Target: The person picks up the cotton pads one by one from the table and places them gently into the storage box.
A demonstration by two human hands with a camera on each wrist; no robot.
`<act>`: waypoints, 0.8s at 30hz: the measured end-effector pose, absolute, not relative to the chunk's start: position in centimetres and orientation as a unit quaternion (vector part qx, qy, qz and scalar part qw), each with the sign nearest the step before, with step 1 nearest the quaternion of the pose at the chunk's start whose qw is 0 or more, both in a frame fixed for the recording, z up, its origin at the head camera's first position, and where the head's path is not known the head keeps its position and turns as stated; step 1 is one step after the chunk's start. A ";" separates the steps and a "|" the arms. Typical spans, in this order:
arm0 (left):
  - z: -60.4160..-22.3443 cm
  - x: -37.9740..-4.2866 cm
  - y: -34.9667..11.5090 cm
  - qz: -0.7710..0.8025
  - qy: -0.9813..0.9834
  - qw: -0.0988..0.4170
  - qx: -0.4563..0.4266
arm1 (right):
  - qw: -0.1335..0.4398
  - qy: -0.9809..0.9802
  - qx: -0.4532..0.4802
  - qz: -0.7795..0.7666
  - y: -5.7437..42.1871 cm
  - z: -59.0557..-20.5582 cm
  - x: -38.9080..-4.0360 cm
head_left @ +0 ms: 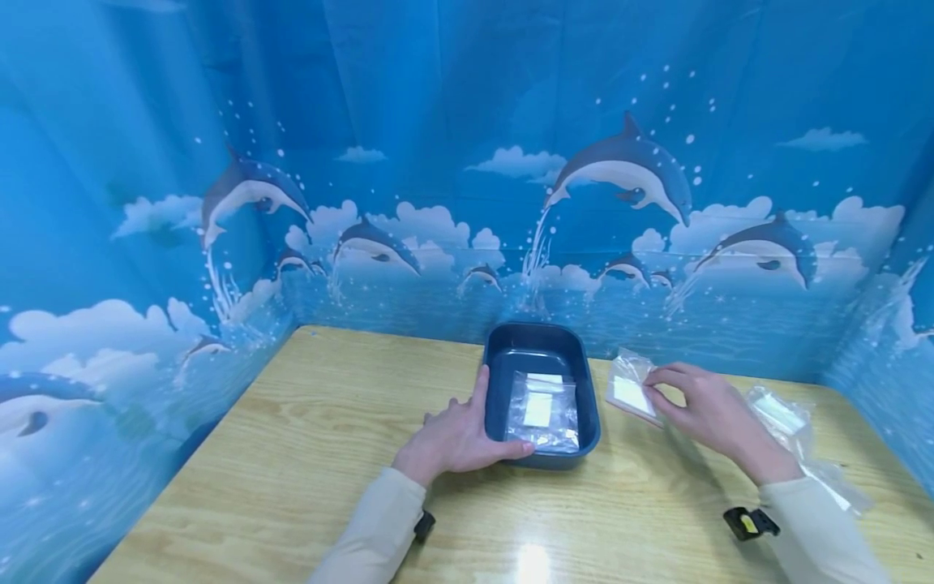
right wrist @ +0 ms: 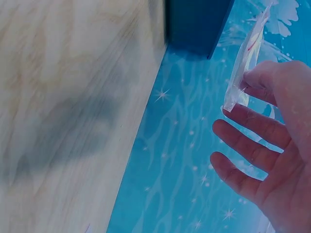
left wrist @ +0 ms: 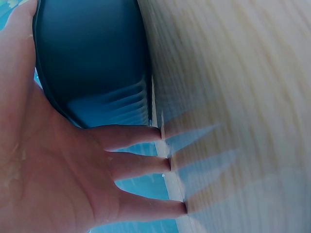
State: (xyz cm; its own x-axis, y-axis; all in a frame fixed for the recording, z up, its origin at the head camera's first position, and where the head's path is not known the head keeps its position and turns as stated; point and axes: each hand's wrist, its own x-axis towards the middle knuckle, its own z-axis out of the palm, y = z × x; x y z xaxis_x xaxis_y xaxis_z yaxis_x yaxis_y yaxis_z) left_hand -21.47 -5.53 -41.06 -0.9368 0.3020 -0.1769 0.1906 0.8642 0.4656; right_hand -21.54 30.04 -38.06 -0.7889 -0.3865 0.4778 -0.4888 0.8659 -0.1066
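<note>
A dark blue plastic bin (head_left: pixel 549 461) stands on the table with a clear zip bag (head_left: pixel 562 414) holding a white item inside it. Against the bin's near left corner lies my left hand (head_left: pixel 460 434), index finger along the left side and thumb across the front rim. In the left wrist view, the other fingers (left wrist: pixel 141 165) of that hand stretch out straight, tips at the tabletop. Right of the bin, my right hand (head_left: pixel 708 410) pinches a small clear plastic bag (head_left: pixel 629 392) with a white, flat content between thumb and index finger. The right wrist view has this bag (right wrist: pixel 245 63) edge-on, above the table.
More clear bags (head_left: pixel 784 418) with white contents lie on the wooden table (head_left: pixel 321 438) at the right, partly behind the right forearm. A blue dolphin-print curtain (head_left: pixel 438 162) hangs along the table's back and sides.
</note>
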 end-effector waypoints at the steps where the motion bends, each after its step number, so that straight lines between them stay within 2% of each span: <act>1: -41.1 -21.5 -5.5 0.225 0.958 0.123 0.128 | 0.231 -0.937 0.236 0.112 29.8 -38.1 -21.6; 24: -41.0 -21.5 -5.5 0.226 0.958 0.122 0.127 | 0.235 -0.915 0.296 0.144 24.0 -37.3 -23.1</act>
